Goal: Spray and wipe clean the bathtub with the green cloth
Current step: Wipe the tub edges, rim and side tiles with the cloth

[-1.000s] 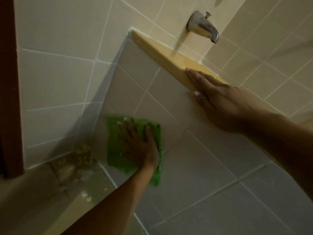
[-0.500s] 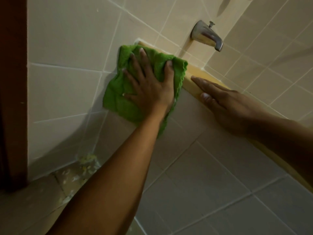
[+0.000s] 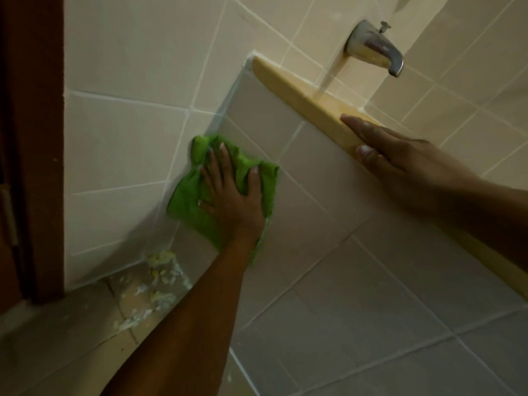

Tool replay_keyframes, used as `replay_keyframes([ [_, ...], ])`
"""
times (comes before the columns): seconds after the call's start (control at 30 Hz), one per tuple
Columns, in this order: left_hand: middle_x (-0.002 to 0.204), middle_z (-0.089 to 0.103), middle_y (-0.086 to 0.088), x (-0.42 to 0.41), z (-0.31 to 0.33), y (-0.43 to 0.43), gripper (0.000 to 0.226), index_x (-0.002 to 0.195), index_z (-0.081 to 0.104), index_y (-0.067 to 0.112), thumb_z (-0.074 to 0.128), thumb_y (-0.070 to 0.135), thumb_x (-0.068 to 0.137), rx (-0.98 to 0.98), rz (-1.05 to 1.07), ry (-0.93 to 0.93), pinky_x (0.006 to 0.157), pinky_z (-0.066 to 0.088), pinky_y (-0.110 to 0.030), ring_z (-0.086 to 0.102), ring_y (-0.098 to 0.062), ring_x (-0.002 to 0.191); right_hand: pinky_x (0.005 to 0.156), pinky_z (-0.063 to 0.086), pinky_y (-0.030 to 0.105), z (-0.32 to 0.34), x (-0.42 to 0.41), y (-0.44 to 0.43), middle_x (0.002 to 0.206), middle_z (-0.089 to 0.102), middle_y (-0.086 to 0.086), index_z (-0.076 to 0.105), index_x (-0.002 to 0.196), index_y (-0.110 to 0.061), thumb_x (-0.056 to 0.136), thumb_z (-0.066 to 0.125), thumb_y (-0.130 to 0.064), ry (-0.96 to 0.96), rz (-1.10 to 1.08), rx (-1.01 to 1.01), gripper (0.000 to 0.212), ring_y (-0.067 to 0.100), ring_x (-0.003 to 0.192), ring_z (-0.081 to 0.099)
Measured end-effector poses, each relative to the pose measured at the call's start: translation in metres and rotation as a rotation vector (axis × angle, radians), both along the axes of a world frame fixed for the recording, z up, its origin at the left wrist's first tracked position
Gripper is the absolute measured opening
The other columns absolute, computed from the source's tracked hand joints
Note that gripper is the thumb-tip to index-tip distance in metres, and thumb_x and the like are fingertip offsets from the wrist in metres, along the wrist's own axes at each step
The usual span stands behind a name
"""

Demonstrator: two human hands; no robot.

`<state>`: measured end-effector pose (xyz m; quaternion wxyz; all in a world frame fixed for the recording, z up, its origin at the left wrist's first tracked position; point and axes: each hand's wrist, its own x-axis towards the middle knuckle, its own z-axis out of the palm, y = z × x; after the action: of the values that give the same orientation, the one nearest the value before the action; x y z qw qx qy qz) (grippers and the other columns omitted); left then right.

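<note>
Green cloth (image 3: 188,201) lies bunched against the bathtub's tiled front panel (image 3: 314,210), just at 9 o'clock of frame centre, its left edge touching the corner where the panel meets the wall tiles (image 3: 128,124). Left hand (image 3: 233,201) presses it flat; fingers (image 3: 221,158) spread and straight, not clenched round the fabric. Right hand (image 3: 400,164) at 2 o'clock rests palm-down on the yellowish tub rim (image 3: 300,92), fingers extended, holding nothing, thumb over the front edge. Metal spout (image 3: 374,50) at 1 o'clock, above the rim. Pale crumbly debris (image 3: 160,270) on the floor (image 3: 71,338) at 7 o'clock of the cloth. Dark brown door frame (image 3: 34,138) at 9 o'clock edge.
</note>
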<state>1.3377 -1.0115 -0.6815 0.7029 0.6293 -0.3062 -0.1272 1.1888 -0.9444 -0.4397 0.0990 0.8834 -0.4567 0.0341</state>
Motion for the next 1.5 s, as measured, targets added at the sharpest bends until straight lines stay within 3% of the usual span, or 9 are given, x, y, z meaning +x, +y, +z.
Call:
replay_keyframes([
  [0.13,0.17,0.026,-0.005,0.004,-0.05,0.0,0.081,0.162,0.031,0.017,0.031,0.067,0.098,0.012,0.029,-0.013,0.122,0.022,-0.058,0.026,-0.028,0.155,0.116,0.025,0.032,0.0,0.006,-0.004,0.163,0.027,-0.021,0.017,0.156,-0.053,0.108,0.032,-0.048,0.0,-0.007,-0.007,0.051,0.02,0.149,0.033],
  [0.4,0.169,0.026,-0.008,-0.001,-0.117,-0.005,0.076,0.163,0.03,0.015,0.033,0.061,0.101,0.12,0.034,0.165,0.124,0.019,-0.046,0.025,-0.026,0.155,0.104,0.021,0.021,0.002,0.018,-0.009,0.165,0.022,-0.019,0.014,0.159,-0.048,0.109,0.033,-0.042,0.058,-0.011,-0.001,0.054,0.019,0.148,0.031],
  [0.53,0.172,0.017,-0.008,-0.001,-0.144,-0.005,0.068,0.165,0.02,0.022,0.035,0.055,0.108,0.341,-0.002,0.425,0.126,0.007,-0.046,0.014,-0.027,0.159,0.117,0.024,0.034,0.0,0.022,-0.013,0.167,0.019,-0.017,0.01,0.158,-0.053,0.108,0.032,-0.048,0.067,-0.023,-0.01,0.055,0.023,0.151,0.029],
  [0.73,0.171,0.021,-0.011,0.004,-0.174,-0.006,0.067,0.165,0.021,0.023,0.032,0.056,0.108,0.431,-0.001,0.497,0.126,0.008,-0.049,0.02,-0.033,0.157,0.122,0.026,0.042,-0.001,0.024,-0.014,0.168,0.019,-0.015,0.009,0.158,-0.053,0.107,0.031,-0.049,0.066,-0.026,-0.024,0.055,0.024,0.151,0.029],
  [0.93,0.172,0.014,-0.012,-0.017,-0.147,0.005,0.065,0.165,0.019,0.014,0.035,0.046,0.111,0.43,-0.022,0.581,0.126,0.005,-0.043,0.013,-0.031,0.158,0.112,0.039,0.049,-0.001,0.027,-0.01,0.168,0.021,-0.013,0.005,0.159,-0.049,0.107,0.028,-0.051,0.123,-0.031,-0.091,0.056,0.03,0.143,0.041],
  [1.03,0.173,0.008,-0.013,-0.045,-0.112,0.022,0.065,0.165,0.016,0.014,0.034,0.044,0.11,0.423,-0.111,0.546,0.124,0.015,-0.055,0.016,-0.037,0.157,0.111,0.038,0.048,-0.004,0.027,-0.004,0.169,0.018,-0.013,0.004,0.159,-0.049,0.108,0.027,-0.049,0.128,-0.048,-0.092,0.055,0.031,0.146,0.036],
  [1.13,0.162,0.031,-0.03,-0.051,-0.101,0.03,0.058,0.154,0.043,0.0,0.031,0.032,0.107,0.314,-0.085,0.379,0.115,0.031,-0.06,0.036,-0.054,0.144,0.12,0.03,0.05,-0.005,0.017,0.002,0.169,0.019,-0.012,0.01,0.159,-0.048,0.109,0.029,-0.045,0.053,-0.074,-0.042,0.053,0.028,0.153,0.027],
  [1.23,0.152,0.046,-0.031,-0.029,-0.093,0.031,0.07,0.152,0.045,-0.002,0.036,0.042,0.097,0.32,0.026,0.559,0.114,0.029,-0.048,0.045,-0.049,0.137,0.12,0.029,0.048,-0.004,-0.004,0.015,0.168,0.022,-0.011,0.014,0.158,-0.049,0.107,0.029,-0.05,0.002,-0.103,-0.02,0.053,0.027,0.151,0.031],
  [1.5,0.133,0.057,-0.039,-0.028,-0.093,0.033,0.053,0.134,0.057,-0.014,0.04,0.019,0.096,0.229,0.077,0.553,0.105,0.037,-0.048,0.055,-0.054,0.121,0.114,0.034,0.046,-0.005,-0.027,0.052,0.169,0.009,-0.019,0.002,0.158,-0.051,0.108,0.031,-0.046,0.084,-0.144,-0.011,0.059,0.029,0.141,0.043],
])
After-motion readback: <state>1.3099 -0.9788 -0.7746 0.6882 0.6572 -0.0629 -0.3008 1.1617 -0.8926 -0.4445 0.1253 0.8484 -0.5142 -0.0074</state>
